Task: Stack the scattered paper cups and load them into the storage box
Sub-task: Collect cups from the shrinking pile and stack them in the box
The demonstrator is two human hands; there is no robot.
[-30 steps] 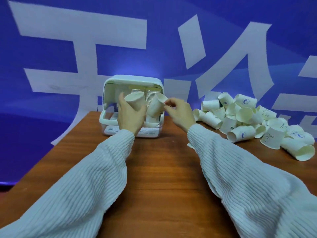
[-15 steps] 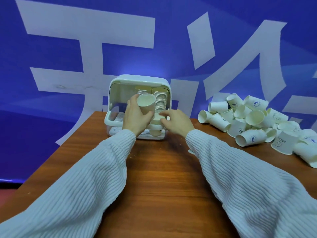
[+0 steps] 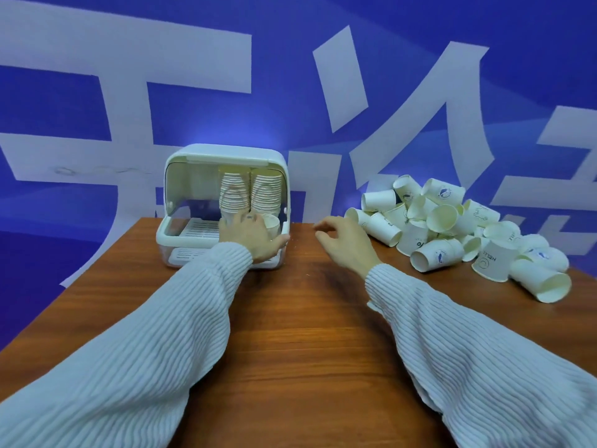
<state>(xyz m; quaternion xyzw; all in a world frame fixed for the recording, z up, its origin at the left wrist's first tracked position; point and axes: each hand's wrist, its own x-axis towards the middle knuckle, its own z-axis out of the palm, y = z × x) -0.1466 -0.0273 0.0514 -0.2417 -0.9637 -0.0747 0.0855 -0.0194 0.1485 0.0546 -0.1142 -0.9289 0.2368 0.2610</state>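
My left hand (image 3: 250, 236) inside storage box (image 3: 226, 156), grip unclear | right hand (image 3: 344, 242) loosely spread, empty | cup pile (image 3: 452, 227) far right

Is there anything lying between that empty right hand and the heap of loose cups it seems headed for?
Nothing visible. The right hand hangs open just above the bare wooden table, and the pile of loose cups lies directly to its right with only clear tabletop between them.

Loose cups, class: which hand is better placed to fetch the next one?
Right. The right hand hangs open and empty beside the loose cups; the left hand reaches into the storage box.
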